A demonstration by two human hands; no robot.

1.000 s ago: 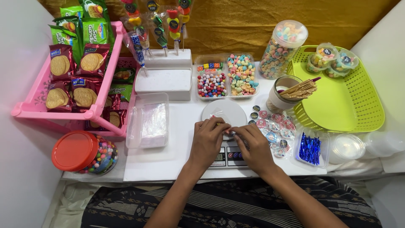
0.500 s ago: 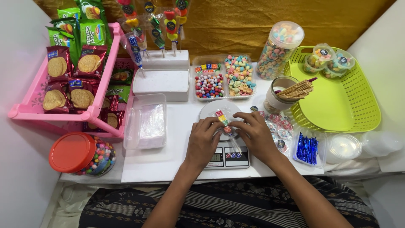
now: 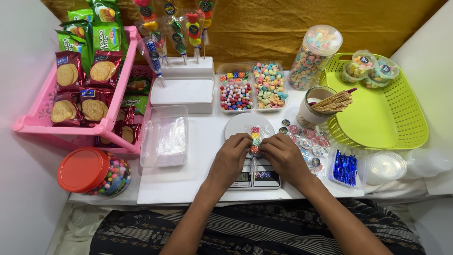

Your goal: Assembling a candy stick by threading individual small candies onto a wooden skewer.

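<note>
Around the kitchen scale [image 3: 255, 177] I have little room. Just left of it lies bare white tabletop [image 3: 188, 182], where my hand can pass. Beyond that gap sits the clear plastic tub [image 3: 165, 136]. Right of the scale, round stickers [image 3: 309, 141] and the blue twist-tie tray [image 3: 346, 167] crowd in. Behind it, candy trays [image 3: 253, 87] block the way.

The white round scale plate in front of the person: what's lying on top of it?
A candy skewer in a clear wrapper lies on the scale plate, pinched by the left hand and right hand. Its lower stick is partly hidden by fingers.
</note>
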